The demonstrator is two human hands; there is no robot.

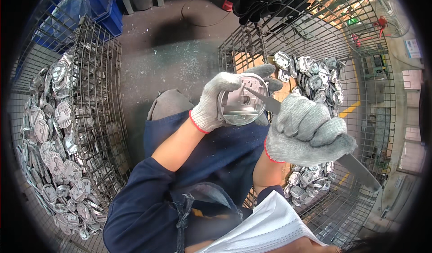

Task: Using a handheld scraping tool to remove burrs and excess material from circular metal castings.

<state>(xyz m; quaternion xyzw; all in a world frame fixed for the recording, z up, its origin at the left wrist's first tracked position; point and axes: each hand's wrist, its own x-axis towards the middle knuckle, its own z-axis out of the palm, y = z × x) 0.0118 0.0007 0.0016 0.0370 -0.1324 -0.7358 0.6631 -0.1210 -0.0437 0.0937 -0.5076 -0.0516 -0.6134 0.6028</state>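
Observation:
A round silver metal casting [243, 108], with a raised rim and small recesses inside, is held over my lap. My gloved left hand [215, 97] is closed around its edge, thumb on the near rim and fingers behind. My gloved right hand [310, 129] is wrapped in a fist round a flat, file-like grey metal tool [360, 172]. The tool's narrow pointed end reaches over the casting's inner face, at or close to the small recesses; whether it touches I cannot tell. Its broad end sticks out beyond my right hand, to the lower right.
On the left, a wire mesh cage [96, 73] is heaped with similar castings [63, 113]. Another wire cage [243, 41] on the right holds more castings [315, 75] beside cardboard. Blue crates [105, 14] stand at the far left, and a bucket [141, 0] at the back.

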